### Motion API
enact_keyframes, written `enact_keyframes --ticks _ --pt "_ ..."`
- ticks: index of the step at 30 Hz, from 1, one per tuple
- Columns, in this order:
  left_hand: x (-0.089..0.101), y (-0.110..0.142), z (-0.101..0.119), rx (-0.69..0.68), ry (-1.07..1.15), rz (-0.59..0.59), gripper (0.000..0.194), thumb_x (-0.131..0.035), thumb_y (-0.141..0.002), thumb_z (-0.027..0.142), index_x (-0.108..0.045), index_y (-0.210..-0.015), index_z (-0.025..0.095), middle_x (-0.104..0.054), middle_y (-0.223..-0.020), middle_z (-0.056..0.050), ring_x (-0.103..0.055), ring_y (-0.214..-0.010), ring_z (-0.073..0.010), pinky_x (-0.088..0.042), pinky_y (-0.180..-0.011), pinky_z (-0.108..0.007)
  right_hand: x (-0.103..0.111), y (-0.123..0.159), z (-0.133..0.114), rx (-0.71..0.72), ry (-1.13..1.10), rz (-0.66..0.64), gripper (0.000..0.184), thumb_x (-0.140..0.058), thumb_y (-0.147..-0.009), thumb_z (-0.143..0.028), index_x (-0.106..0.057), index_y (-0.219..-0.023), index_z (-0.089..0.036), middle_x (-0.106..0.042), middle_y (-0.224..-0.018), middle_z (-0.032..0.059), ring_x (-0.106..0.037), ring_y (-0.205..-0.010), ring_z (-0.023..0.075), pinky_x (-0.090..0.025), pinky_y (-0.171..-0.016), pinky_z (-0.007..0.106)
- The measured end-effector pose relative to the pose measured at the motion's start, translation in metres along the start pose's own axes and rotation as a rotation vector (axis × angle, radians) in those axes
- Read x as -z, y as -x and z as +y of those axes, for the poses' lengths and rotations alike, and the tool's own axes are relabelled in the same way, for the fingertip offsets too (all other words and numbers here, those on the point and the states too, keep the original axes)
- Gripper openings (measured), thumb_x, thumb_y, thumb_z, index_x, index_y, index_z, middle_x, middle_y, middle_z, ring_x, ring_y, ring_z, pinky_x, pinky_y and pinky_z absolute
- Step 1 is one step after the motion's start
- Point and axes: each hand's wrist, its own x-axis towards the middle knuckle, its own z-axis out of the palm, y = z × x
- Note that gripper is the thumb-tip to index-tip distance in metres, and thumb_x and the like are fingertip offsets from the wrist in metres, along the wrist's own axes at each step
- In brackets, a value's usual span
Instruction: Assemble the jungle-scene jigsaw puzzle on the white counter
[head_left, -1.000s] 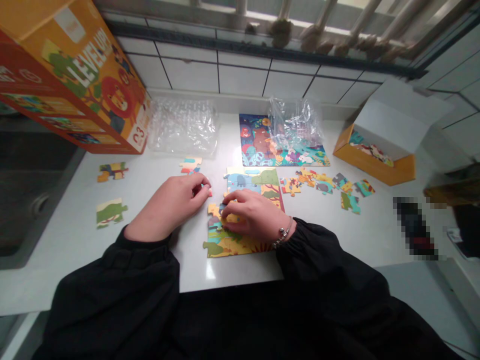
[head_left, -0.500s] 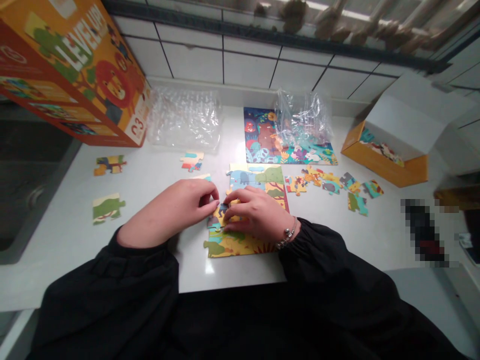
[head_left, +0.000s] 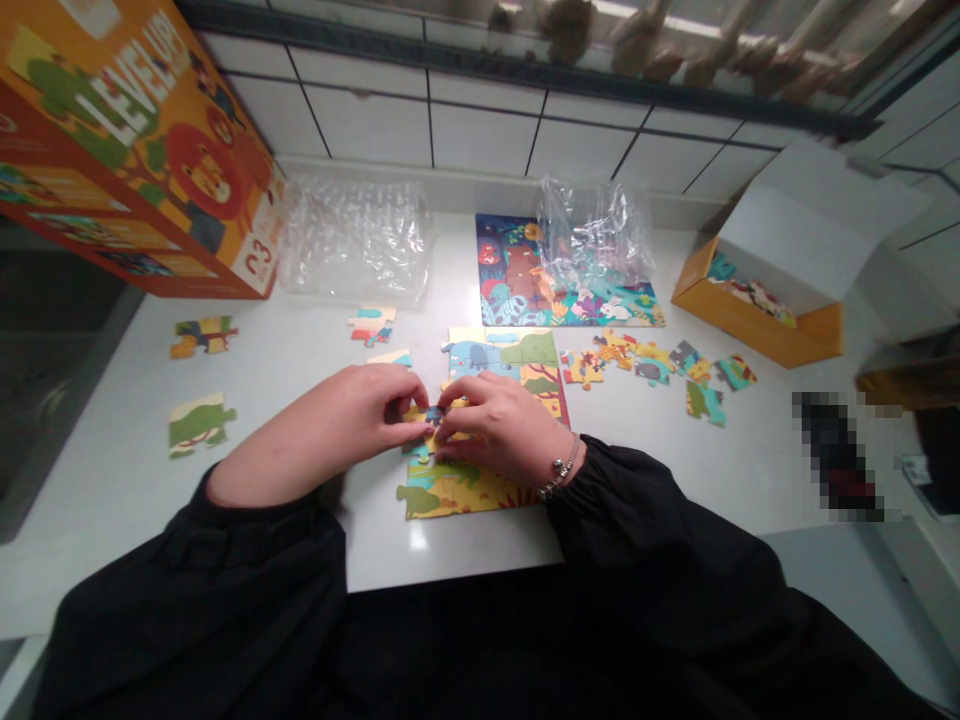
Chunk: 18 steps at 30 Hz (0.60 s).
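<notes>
A partly joined jigsaw puzzle (head_left: 469,490) with yellow ground, green hills and a blue elephant lies on the white counter before me. At its left side my left hand (head_left: 371,408) pinches the edge of a puzzle piece (head_left: 433,416) between thumb and index finger. My right hand (head_left: 499,425), with a beaded bracelet at the wrist, arches over the puzzle and has its fingertips on the same piece. The fingers partly hide that piece and the puzzle's middle. A loose puzzle piece (head_left: 391,357) pokes out just beyond my left hand.
Several loose pieces (head_left: 651,365) lie to the right, others (head_left: 201,425) to the left. Behind are a finished dark-blue puzzle (head_left: 510,300), crumpled plastic bags (head_left: 352,240), a tall orange box (head_left: 150,200) and an open yellow box (head_left: 757,320) holding pieces.
The view has swung slightly right, so everything sits a little further left. My left thumb and index finger have come in closer to the piece; my right hand stays over the puzzle.
</notes>
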Motion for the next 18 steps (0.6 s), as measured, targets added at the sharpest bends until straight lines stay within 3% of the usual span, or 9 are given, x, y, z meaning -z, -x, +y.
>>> enact_keyframes --ticks 13,18 --pt "-0.0032 -0.0016 -0.0024 -0.025 0.007 -0.008 0.021 -0.081 -0.094 0.046 -0.075 -0.096 0.025 -0.07 -0.086 0.001 -0.061 -0.077 -0.0178 -0.042 -0.069 -0.033 0.0038 0.0025 0.0023 0.01 -0.03 -0.021 0.012 -0.085 -0.1 -0.039 -0.088 -0.098 -0.028 -0.076 -0.124 0.0066 -0.066 -0.103 0.0219 -0.051 -0.093 0.038" --pt "-0.0025 -0.0024 -0.0004 -0.038 -0.01 -0.001 0.019 -0.079 -0.094 0.043 -0.074 -0.095 0.024 -0.07 -0.085 0.002 -0.06 -0.076 -0.017 -0.04 -0.069 -0.033 0.0052 0.0009 0.0008 -0.009 -0.079 0.036 0.02 -0.067 -0.111 -0.031 -0.084 -0.112 -0.021 -0.077 -0.122 0.0108 -0.068 -0.104 0.0223 -0.054 -0.097 0.039"
